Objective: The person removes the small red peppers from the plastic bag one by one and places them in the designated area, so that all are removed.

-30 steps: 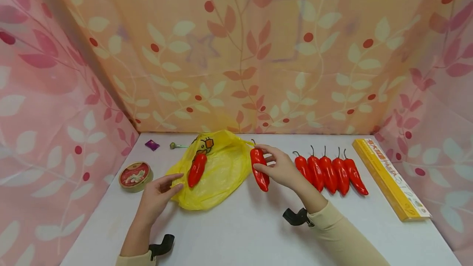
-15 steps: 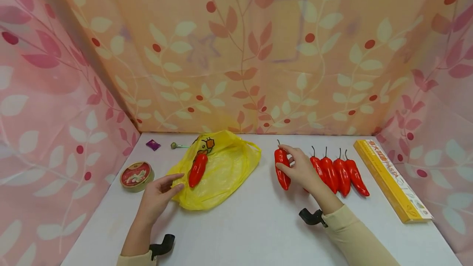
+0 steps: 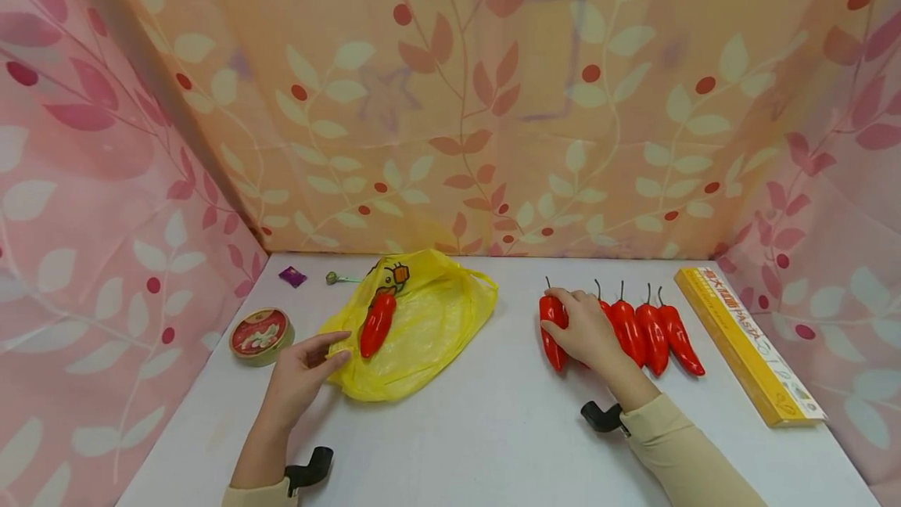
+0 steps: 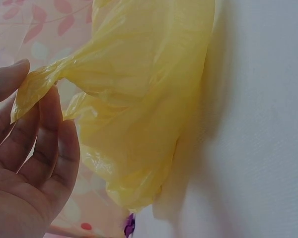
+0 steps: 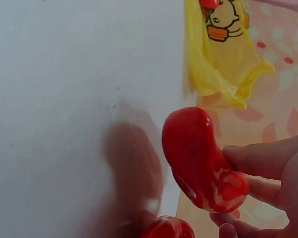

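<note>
My right hand [image 3: 586, 329] grips a glossy red chili pepper [image 3: 551, 332] at the left end of a row of similar red peppers [image 3: 653, 339]. In the right wrist view, that pepper [image 5: 193, 153] sits between thumb and fingers, its shadow falling on the white surface beside it. A yellow plastic bag [image 3: 422, 350] lies spread left of centre, with a single red pepper [image 3: 378, 325] on it, over a printed cartoon face. At the bag's left edge, my left hand [image 3: 299, 374] pinches the plastic; the left wrist view has a twisted corner of the bag [image 4: 35, 94] between thumb and fingers.
A round tin with a red lid [image 3: 261, 336] stands left of the bag. Behind it lie a small purple packet [image 3: 292, 276] and a thin green-tipped stick [image 3: 341, 278]. A long yellow pasta box [image 3: 749, 346] is at the right. Floral cloth walls surround the white table [image 3: 450, 452].
My right hand has carried the red pepper rightward, away from the bag, to the left end of the pepper row, and then slightly lower. The left hand stays at the bag's edge.
</note>
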### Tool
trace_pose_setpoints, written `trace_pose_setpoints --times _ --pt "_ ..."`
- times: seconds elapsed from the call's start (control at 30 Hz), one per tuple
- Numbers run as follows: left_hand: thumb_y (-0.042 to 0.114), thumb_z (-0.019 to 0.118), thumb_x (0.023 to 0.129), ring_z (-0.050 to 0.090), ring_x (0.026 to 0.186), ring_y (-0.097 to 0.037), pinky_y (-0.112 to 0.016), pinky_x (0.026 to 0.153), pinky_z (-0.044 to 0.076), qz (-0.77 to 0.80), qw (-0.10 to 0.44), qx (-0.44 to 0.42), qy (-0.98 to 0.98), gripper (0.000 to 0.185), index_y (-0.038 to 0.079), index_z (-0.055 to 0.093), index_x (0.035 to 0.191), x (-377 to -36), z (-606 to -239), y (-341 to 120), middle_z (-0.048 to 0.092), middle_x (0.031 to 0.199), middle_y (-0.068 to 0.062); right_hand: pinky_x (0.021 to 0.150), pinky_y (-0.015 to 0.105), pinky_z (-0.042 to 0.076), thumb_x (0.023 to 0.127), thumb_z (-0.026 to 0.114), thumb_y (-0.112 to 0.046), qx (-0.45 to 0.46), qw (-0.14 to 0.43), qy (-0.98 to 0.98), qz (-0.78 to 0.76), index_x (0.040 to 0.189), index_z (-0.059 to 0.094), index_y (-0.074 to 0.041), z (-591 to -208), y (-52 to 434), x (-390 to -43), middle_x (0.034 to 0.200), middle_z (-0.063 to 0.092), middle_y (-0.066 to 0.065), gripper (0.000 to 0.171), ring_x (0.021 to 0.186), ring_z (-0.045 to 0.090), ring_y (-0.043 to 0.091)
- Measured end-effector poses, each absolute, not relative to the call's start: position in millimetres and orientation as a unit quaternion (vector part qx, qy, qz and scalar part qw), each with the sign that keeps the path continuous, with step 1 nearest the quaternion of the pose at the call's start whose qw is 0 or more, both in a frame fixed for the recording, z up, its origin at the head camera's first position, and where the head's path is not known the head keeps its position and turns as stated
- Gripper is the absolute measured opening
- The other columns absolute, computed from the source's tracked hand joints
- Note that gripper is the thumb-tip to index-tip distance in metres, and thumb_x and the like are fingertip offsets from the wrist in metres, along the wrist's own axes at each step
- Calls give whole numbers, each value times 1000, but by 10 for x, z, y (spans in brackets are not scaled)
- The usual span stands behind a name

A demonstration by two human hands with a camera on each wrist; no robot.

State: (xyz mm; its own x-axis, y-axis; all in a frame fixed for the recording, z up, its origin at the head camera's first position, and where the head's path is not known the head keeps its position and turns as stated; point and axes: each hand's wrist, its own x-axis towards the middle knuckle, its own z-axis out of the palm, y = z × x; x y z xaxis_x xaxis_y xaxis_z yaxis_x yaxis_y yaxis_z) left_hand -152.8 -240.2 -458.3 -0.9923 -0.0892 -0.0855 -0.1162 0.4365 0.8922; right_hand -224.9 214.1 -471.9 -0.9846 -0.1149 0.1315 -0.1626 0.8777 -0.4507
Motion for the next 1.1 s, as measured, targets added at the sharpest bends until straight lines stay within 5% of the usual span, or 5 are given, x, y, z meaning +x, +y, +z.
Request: trace_pose_setpoints --times 1.1 --pt "38 75 92 51 135 -28 -43 110 46 527 9 -57 848 44 19 69 131 -1525 -4598 -2405 57 146 -8 92 62 53 87 78 -32 82 52 -978 187 142 57 -10 -4908 2199 -2375 134 56 24 63 122 47 42"
